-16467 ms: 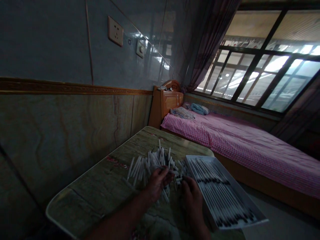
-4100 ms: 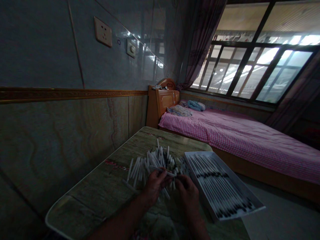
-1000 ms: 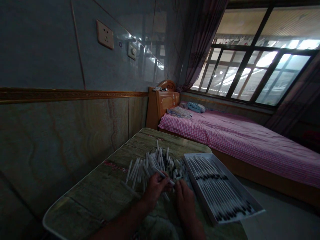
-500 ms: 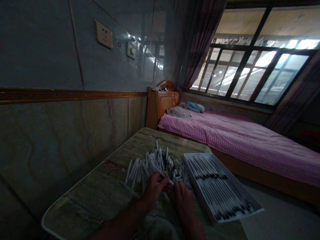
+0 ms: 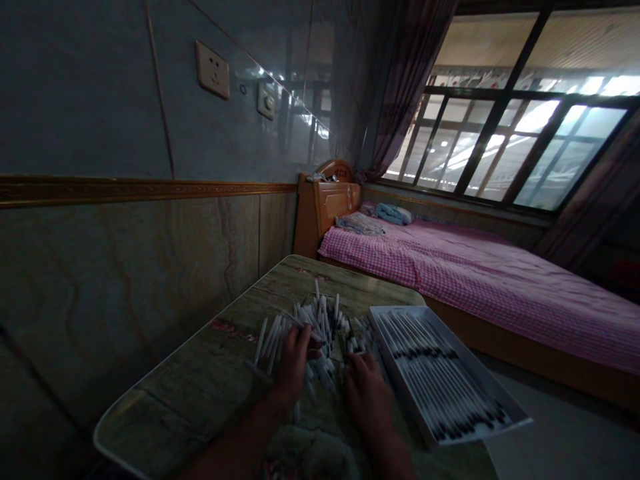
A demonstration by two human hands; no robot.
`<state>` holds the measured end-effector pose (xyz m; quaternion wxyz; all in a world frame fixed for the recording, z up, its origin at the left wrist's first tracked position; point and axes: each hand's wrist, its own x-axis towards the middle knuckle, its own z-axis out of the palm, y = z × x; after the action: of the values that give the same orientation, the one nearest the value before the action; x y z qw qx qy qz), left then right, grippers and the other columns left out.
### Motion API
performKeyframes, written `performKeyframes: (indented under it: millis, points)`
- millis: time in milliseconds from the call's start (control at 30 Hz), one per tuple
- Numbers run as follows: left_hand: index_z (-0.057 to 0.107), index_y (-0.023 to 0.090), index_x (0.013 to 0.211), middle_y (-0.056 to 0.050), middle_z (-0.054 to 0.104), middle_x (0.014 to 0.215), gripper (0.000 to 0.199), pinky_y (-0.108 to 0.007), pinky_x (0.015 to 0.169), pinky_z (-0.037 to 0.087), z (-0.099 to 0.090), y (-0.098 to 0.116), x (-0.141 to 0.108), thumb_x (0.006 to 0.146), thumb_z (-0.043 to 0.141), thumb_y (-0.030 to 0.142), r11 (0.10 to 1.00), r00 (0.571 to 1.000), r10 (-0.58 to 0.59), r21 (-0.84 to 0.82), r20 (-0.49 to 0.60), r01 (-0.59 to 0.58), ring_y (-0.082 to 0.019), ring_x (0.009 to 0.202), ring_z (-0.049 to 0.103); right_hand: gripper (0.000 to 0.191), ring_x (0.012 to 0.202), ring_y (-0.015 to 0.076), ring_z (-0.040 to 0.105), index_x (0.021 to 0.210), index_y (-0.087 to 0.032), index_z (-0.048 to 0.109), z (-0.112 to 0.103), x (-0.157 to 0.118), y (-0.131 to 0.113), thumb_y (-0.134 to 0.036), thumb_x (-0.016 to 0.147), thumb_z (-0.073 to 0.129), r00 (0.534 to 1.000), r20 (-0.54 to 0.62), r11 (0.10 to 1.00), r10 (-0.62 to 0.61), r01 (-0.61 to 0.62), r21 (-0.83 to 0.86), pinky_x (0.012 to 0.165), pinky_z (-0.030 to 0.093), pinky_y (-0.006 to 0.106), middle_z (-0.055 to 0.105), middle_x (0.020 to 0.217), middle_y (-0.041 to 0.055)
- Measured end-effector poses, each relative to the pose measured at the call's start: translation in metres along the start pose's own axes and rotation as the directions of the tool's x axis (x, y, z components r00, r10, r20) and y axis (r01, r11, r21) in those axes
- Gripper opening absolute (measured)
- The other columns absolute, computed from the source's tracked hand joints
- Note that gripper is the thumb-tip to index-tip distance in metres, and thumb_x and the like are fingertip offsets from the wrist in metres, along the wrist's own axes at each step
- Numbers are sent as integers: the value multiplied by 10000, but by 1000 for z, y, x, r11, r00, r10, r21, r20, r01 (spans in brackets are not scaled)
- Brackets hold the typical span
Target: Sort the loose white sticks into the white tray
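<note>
Left grip [image 5: 295,365] narrow on slim white sticks [image 5: 317,327], right grip [image 5: 365,390] wide beside them.

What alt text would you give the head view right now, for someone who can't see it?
A left hand presses into a pile of white sticks on a table, and a right hand lies at the pile's edge beside a white tray of neatly lined sticks. A pink checked bed lies beyond.
</note>
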<state>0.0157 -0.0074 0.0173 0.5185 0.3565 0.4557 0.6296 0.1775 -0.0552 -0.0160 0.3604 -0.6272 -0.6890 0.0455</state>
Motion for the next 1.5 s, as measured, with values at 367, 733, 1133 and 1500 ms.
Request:
performKeyframes:
  millis: [367, 733, 1133, 1500]
  points:
    - [564, 217, 765, -3, 623, 642, 286, -283, 658, 475, 5, -6, -17, 903, 418, 420, 880, 933, 221, 354, 285, -317, -180, 629, 621, 159, 780, 226, 628, 917, -256, 632, 8, 1, 7, -213, 783, 556, 999, -29, 997, 38, -40, -72, 615, 441, 297, 647, 932, 66]
    - [657, 253, 1023, -36, 687, 948, 277, -291, 789, 478, -6, 6, -15, 945, 398, 307, 434, 763, 384, 628, 520, -646, -186, 898, 646, 255, 660, 184, 609, 838, -197, 649, -4, 10, 13, -434, 748, 619, 907, -72, 763, 415, -304, 571, 590, 465, 271, 667, 724, 17]
    - [709, 255, 963, -38, 648, 857, 199, -299, 741, 440, -5, 11, -15, 922, 518, 296, 187, 711, 330, 695, 621, -694, -199, 866, 598, 286, 594, 145, 567, 903, -192, 640, -14, 15, 2, -439, 762, 615, 907, -41, 543, 420, -214, 812, 551, 460, 250, 619, 688, -12]
    - [710, 266, 956, -31, 620, 853, 149, -288, 728, 432, -5, 7, -12, 886, 578, 273, 132, 693, 324, 695, 644, -707, -189, 860, 581, 281, 771, 176, 589, 967, -194, 647, -8, 9, 15, -420, 851, 525, 957, -84, 766, 277, -168, 621, 697, 469, 277, 656, 852, 25]
